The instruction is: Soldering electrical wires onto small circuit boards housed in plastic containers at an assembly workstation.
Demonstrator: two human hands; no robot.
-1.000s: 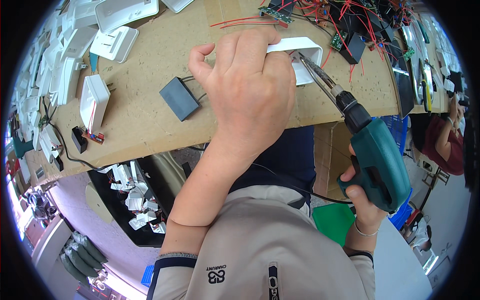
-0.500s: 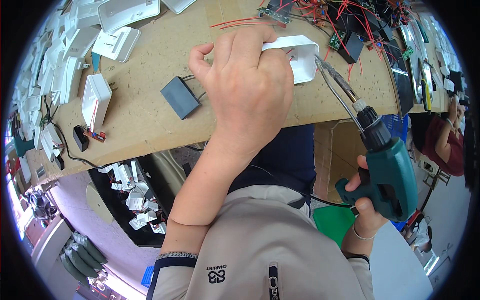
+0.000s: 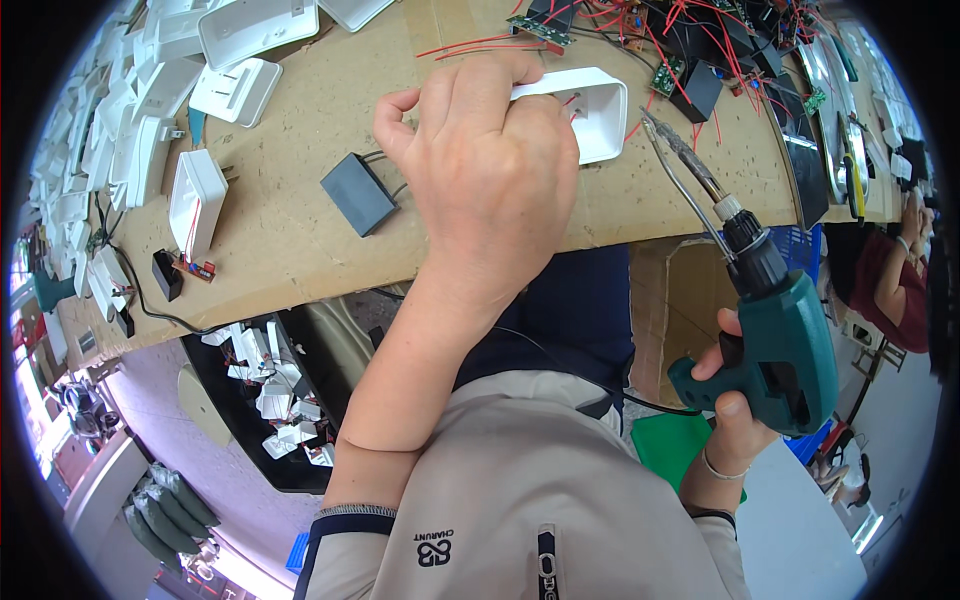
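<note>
My left hand [image 3: 485, 165] is closed on a white plastic housing [image 3: 603, 125], tilted so its open side shows. Thin red wire ends stick up inside it near my fingers. My right hand [image 3: 738, 430] grips a dark green soldering gun [image 3: 800, 350], with a finger by its trigger. The gun's hot tip and thin metal feed tube point up and left, a short gap to the right of the housing. A black rectangular box [image 3: 358, 195] with a cable lies on the table left of my left hand.
White housings [image 3: 235, 90] pile up at the left, one [image 3: 198, 205] standing alone with red wires. Black boxes [image 3: 697, 95], circuit boards and red wires crowd the far right. A black crate [image 3: 300, 470] of small white parts sits below the table edge [image 3: 300, 290]. Another person [image 3: 890, 280] sits at right.
The soldering gun's tip has drawn off the housing's right edge, leaving a gap. My left hand and the housing have shifted slightly left.
</note>
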